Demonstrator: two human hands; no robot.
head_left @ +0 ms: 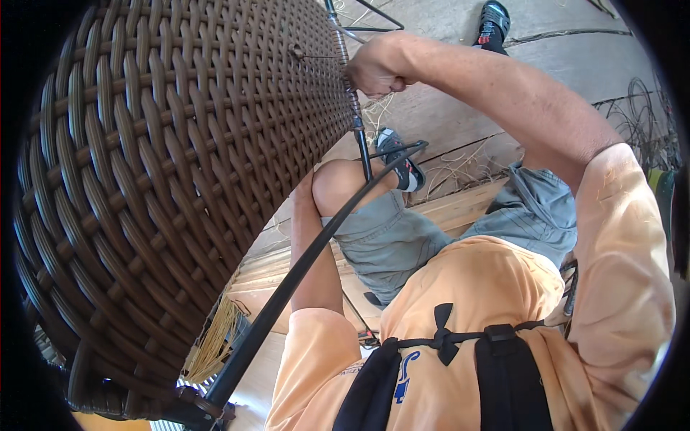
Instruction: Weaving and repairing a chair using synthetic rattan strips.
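Observation:
A dark brown woven wicker panel [194,136] fills the left of the head view, bound to a black metal frame tube [287,279]. My right hand [377,66] is at the panel's far right edge, against the upright frame bar. Its fingers are curled closed, and what they grip is hidden. A thin dark piece [316,56] stretches across the weave from a small dark spot toward that hand; its kind is unclear. My left forearm [316,251] passes behind the panel, which hides my left hand.
Loose pale fibre strands [460,172] lie on the wooden floor [560,68] near my sandalled feet. A straw-coloured bristle bundle [215,337] shows under the panel's lower edge. Tangled dark strands [640,115] are heaped at the right. A low wooden board [445,210] lies beneath my legs.

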